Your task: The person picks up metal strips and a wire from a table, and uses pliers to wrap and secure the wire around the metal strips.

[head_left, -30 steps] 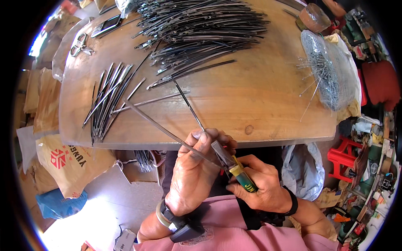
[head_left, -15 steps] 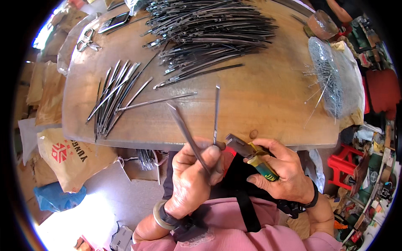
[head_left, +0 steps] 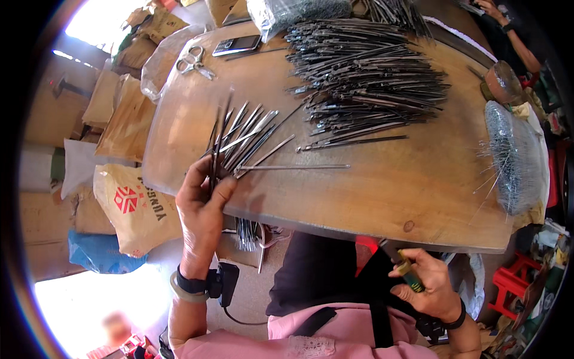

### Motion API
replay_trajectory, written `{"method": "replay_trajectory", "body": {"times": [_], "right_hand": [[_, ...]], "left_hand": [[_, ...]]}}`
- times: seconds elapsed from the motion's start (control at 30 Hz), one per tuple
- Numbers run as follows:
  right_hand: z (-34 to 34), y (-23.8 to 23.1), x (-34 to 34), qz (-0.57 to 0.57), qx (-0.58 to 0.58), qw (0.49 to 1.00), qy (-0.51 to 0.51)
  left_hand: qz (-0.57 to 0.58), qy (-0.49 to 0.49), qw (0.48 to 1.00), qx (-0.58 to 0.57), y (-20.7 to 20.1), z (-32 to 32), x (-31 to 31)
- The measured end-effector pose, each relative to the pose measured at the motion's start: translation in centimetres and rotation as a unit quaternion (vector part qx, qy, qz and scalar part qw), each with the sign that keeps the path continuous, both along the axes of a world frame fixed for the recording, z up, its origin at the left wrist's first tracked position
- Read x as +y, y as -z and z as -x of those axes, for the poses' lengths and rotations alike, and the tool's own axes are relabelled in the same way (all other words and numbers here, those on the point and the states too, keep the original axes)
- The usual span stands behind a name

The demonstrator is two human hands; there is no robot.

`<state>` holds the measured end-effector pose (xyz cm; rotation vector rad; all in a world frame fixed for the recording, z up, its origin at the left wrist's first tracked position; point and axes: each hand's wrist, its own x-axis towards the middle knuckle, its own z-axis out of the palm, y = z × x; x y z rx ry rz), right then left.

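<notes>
Since the earlier frame, my left hand (head_left: 202,206) has moved away from my right hand (head_left: 430,284), toward the left part of the wooden table (head_left: 359,197); the two, then close together, now lie well apart. The left fingers are closed, thumb against forefinger, around thin dark metal strips (head_left: 219,140), which stand steeply upward; they are blurred, and I cannot tell their exact number. In the picture they overlap the small pile (head_left: 254,134) of similar strips on the table; whether they touch it I cannot tell. One single strip (head_left: 299,167) lies crosswise at the near end of that pile, pointing right.

My right fingers are wrapped around the green and yellow handles of the pliers (head_left: 411,278), held just below the table's front edge, over my lap. The head of the pliers points up and to the left; I cannot tell whether its jaws are parted.

Beyond, toward the far side, rests the large heap (head_left: 365,78) of dark strips. To its left lie a phone (head_left: 237,45) and, nearer me, scissors (head_left: 191,61). At the right end lies a bundle of fine wires (head_left: 505,161) in clear plastic, with a roll of tape (head_left: 504,82) beyond it.
</notes>
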<state>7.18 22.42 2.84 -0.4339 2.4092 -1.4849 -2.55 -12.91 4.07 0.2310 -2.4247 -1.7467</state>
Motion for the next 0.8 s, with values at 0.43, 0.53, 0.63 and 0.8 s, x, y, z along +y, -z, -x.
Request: {"method": "replay_trajectory", "body": {"times": [0.43, 0.53, 0.63, 0.8], "right_hand": [[1.1, 0.4, -0.6, -0.056, 0.016, 0.997, -0.056], [0.7, 0.8, 0.3, -0.042, 0.043, 0.996, -0.059], [0.1, -0.1, 2.6, -0.010, 0.054, 0.998, -0.031], [-0.7, -2.7, 9.8, 0.008, 0.115, 0.962, 0.247]], "left_hand": [[0.398, 0.063, 0.913, 0.072, 3.2, 2.0, -1.5], [0.427, 0.050, 0.900, 0.072, 2.7, 2.9, -0.8], [0.422, 0.045, 0.905, -0.008, 1.3, 2.3, 0.1], [0.376, 0.143, 0.905, 0.135, 0.4, -1.4, 7.3]]}}
